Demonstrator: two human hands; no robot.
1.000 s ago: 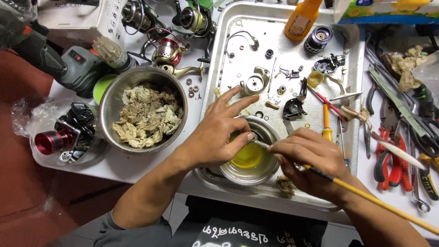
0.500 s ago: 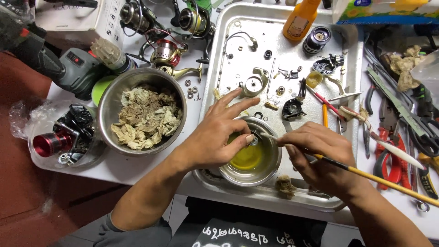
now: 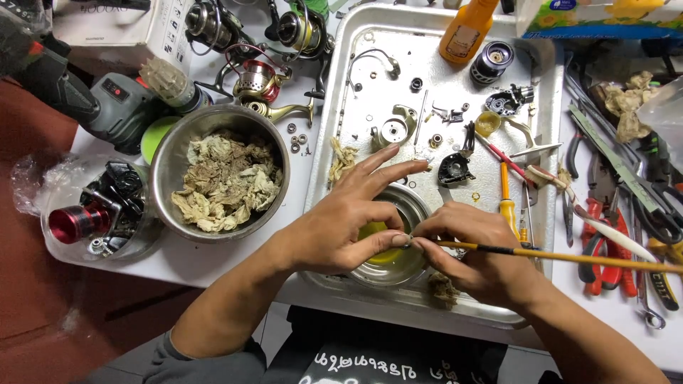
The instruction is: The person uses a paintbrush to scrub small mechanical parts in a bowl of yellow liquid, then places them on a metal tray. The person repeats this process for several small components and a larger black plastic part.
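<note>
Both hands have drawn closer together over the small steel bowl [image 3: 413, 206] since a second ago, so that the fingertips now nearly meet above the yellowish liquid in it. The left hand [image 3: 341, 227] pinches a tiny part, too small to make out, between thumb and middle finger at the bowl's near rim, with its other fingers spread out straight toward the loose reel parts [image 3: 455, 167] on the metal tray [image 3: 341, 92]. The right hand [image 3: 469, 252] grips a long thin brush [image 3: 569, 256] like a pen, its tip brought right up to the pinched part, where half a second back it sat slightly apart; the handle runs off to the right over the pliers [image 3: 605, 263]. The change suggests the brushing is now on the part itself. Left of the tray, a larger bowl of crumpled rags [image 3: 228, 181] sits untouched.
</note>
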